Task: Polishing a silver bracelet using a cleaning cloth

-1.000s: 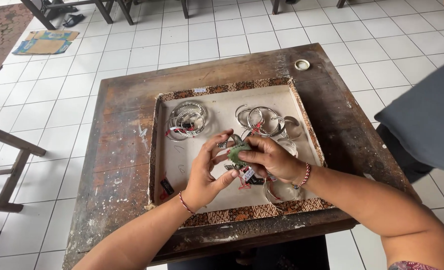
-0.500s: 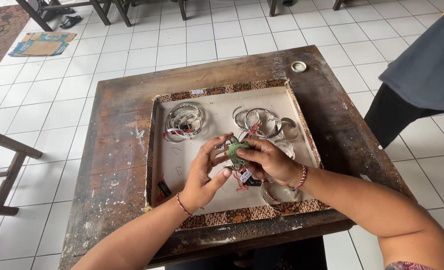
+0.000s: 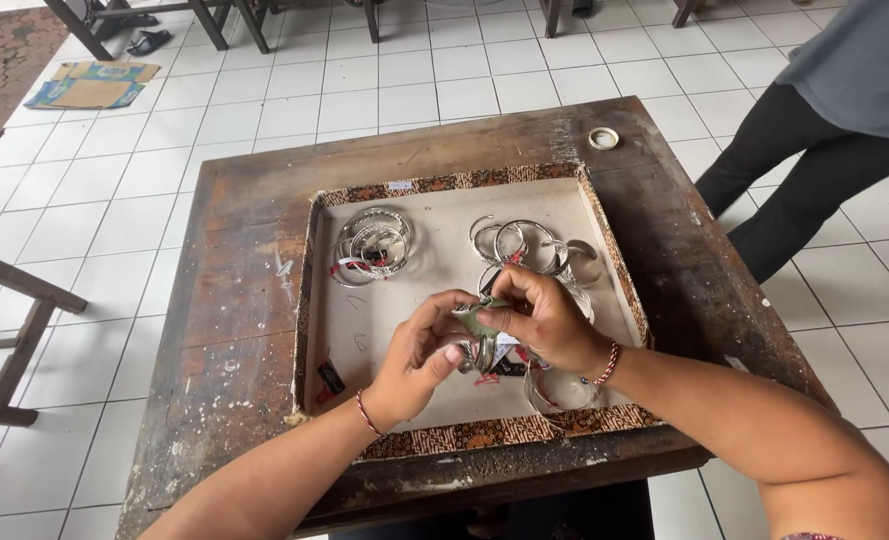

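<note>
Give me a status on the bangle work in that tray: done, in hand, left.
Looks done, perhaps: a tidy stack of silver bangles at the tray's upper left. In hand: the left hand and right hand together pinch a small greenish piece over the tray. Probably left: the looser bangles at the upper right and more beneath the hands, some with red tags.

A small green cloth (image 3: 477, 318) (crumpled) wraps a silver bangle (image 3: 485, 350) above the tray.
</note>
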